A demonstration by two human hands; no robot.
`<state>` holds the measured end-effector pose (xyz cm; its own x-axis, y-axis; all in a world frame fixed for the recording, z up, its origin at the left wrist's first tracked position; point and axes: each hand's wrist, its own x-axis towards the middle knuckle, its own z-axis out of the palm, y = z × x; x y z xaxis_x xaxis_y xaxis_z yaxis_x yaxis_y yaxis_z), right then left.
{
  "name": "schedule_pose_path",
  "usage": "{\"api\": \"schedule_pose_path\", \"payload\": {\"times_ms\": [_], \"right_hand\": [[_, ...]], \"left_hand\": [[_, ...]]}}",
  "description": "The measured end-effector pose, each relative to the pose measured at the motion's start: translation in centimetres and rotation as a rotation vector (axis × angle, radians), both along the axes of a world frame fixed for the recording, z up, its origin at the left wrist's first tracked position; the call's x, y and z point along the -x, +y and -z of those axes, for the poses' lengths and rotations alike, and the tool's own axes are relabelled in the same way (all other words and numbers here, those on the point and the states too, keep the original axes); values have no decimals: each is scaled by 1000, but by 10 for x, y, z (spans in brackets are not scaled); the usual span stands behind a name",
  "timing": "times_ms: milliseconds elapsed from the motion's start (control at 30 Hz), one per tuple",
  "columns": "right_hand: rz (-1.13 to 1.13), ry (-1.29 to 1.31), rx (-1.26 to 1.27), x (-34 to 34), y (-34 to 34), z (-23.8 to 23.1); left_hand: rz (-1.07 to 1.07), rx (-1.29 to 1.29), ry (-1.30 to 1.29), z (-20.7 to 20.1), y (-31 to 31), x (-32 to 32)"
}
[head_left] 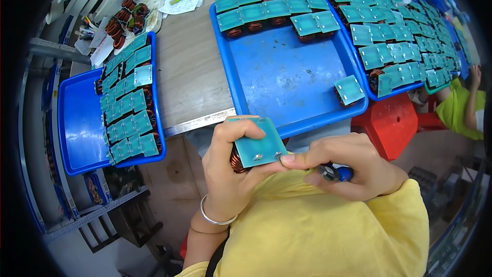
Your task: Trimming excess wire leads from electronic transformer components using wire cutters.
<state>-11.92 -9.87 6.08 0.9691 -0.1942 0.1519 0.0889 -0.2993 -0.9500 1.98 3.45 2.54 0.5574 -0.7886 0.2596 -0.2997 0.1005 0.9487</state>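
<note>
Green board (pixel 259 143) with a copper coil (pixel 236 161) underneath sits gripped in the left hand (pixel 228 166), above the lap. Right hand (pixel 348 166) is closed on a blue-handled tool (pixel 335 173). Keep the board steady; work only the pins, near the tray (pixel 287 74).

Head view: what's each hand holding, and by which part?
Left hand grips a green board with copper coil by its left edge. Right hand holds a blue-handled tool by the handle.
</note>
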Motion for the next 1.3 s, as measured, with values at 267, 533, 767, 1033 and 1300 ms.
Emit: {"api": "schedule_pose_path", "payload": {"times_ms": [267, 533, 767, 1033, 1300], "right_hand": [[7, 4, -203, 9, -2, 1], [-154, 145, -270, 10, -3, -12], [-155, 78, -252, 5, -5, -11], [-199, 253, -230, 3, -9, -14], [-218, 273, -266, 0, -10, -16]], "left_hand": [[8, -47, 364, -4, 0, -2], [41, -9, 496, -7, 1, -2], [200, 57, 464, -2, 7, -11], [268, 123, 282, -3, 3, -13], [249, 130, 174, 0, 1, -16]]}}
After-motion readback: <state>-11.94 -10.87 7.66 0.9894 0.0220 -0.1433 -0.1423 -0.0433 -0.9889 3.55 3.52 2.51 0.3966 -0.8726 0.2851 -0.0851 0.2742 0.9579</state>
